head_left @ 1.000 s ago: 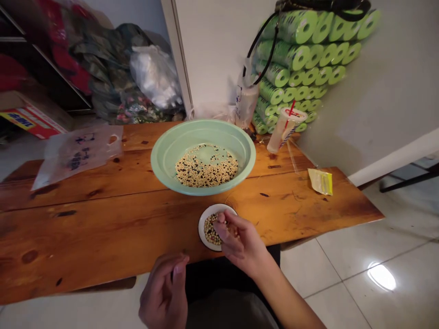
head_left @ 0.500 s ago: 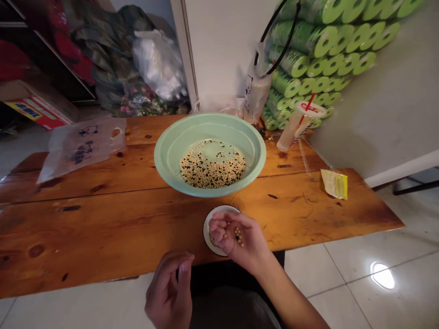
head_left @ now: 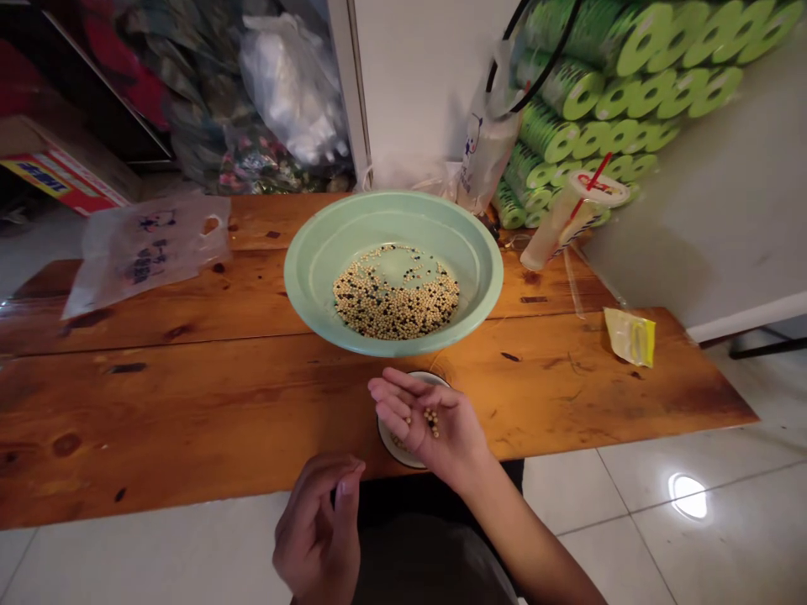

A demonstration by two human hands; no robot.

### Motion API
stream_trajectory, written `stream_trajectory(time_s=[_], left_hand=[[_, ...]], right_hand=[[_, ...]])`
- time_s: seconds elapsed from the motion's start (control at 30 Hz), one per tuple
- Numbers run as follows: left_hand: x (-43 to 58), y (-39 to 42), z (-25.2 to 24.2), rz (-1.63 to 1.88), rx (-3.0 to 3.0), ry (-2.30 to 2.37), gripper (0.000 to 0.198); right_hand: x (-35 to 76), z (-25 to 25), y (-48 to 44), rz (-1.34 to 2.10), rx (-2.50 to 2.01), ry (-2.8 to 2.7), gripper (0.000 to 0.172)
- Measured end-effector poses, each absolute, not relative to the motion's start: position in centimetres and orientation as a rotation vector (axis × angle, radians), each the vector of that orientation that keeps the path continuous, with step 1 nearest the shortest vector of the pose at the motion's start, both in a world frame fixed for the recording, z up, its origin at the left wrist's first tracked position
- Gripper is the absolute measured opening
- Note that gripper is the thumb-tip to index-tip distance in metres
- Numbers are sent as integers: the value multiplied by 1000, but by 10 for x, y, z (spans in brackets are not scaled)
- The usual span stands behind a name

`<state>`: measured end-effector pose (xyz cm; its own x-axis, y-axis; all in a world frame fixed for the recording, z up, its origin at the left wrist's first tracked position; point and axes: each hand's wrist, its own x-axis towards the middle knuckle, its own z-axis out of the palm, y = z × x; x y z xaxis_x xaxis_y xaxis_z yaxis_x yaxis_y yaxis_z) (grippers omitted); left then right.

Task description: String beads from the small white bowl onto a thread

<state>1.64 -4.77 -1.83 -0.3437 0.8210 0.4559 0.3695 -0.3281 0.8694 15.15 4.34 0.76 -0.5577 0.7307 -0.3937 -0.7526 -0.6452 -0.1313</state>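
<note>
My right hand [head_left: 419, 416] is palm up with its fingers stretched to the left. A few yellow and black beans [head_left: 431, 422] lie in its palm. Below it, partly covered, is a small white dish [head_left: 411, 458] with a dark rim and some yellow beans inside. My left hand [head_left: 321, 521] is at the front edge of the table, curled with thumb and forefinger tips together; anything between them is hidden. Beyond both hands stands a wide green basin [head_left: 296, 290], its bottom spread with mixed yellow and black beans [head_left: 397, 307].
On the wooden table [head_left: 189, 403] lie a flat plastic bag [head_left: 151, 244] at left and a yellow packet [head_left: 630, 336] at right. A drink cup [head_left: 561, 223] with a red straw stands near the back right. Green rolls [head_left: 567, 126] are stacked behind.
The fingers of my right hand have straightened from a loose curl, and the palm lies flatter under the beans. My left hand stays curled. The view has shifted slightly.
</note>
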Motion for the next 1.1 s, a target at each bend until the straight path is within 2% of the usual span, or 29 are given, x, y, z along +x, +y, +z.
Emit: stream_trajectory(time_s=[0.1,0.37,0.53,0.6,0.87,1.03,1.1], left_hand=[[15,-49,-20,1712,1523,1540,15],[13,-49,-19,1685,1510,1584,13],[12,-49,-19,1693,1490,1582,12],[11,-49,-20,1683,1499,1574,13],[13,-48,-21,1667,1498,1553,15],[13,-53,-21,1651,1618,1549,20],[16,-53,-19,1612,1719,1523,22]], right_hand=[[150,6,43,2201,-551,1,37],[147,1,45,2171,-512,-81,57],[146,2,50,2208,-527,18,34],[146,3,51,2234,-545,37,32],[147,4,50,2248,-497,-39,57],[146,0,49,2267,-488,39,39],[144,-1,48,2272,-484,59,38]])
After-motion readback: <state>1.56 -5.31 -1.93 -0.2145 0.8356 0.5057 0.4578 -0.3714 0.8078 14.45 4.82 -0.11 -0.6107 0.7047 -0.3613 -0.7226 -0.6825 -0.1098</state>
